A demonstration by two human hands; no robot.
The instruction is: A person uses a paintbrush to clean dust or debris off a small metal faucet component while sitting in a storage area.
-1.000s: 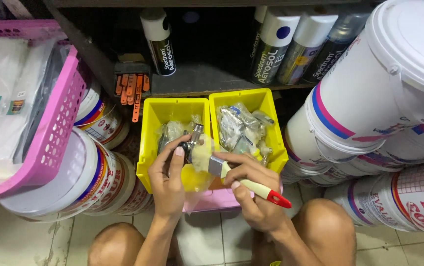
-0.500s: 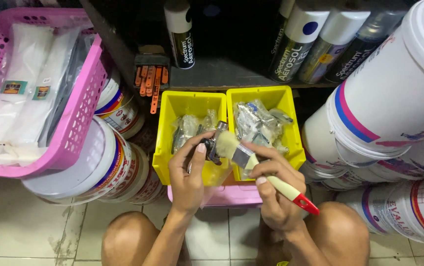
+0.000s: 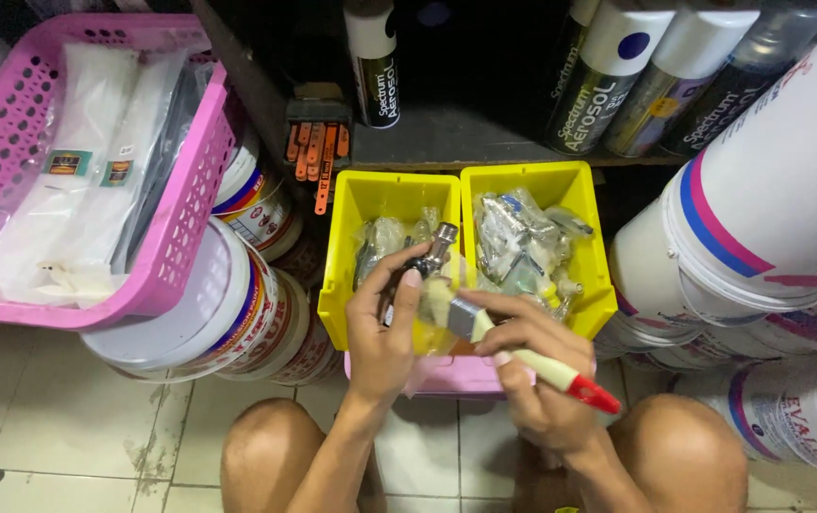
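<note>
Head view, from left to right: we see a pink basket [image 3: 176,223] at the far left, filled with flat white packets in clear wrap, and it rests on top of a white paint bucket [image 3: 209,318] lying on its side on the tiled floor [image 3: 57,427]. Behind the bucket, a bundle of orange strips [image 3: 315,157] hangs at the edge of the dark shelf [image 3: 465,128].

Near the middle sit two yellow bins side by side, touching. The left yellow bin [image 3: 356,204] holds clear bags of small parts, and our left hand [image 3: 385,332] is raised in front of it, fingers curled around a metal tap fitting [image 3: 427,256] whose threaded end points up and away. Our right hand [image 3: 532,366] is closed on the cream handle of a paintbrush [image 3: 484,328], the red tip of the handle pointing toward our right knee. The pale bristles lie against the fitting, just beside our left thumb.

The right yellow bin [image 3: 584,204] holds more bagged metal pieces. Both bins stand on a pink box [image 3: 456,375]. Above them, on the shelf, a row of spray cans [image 3: 617,76] stands upright. At the far right we see large white buckets [image 3: 760,209] with pink and blue stripes, stacked on their sides.
</note>
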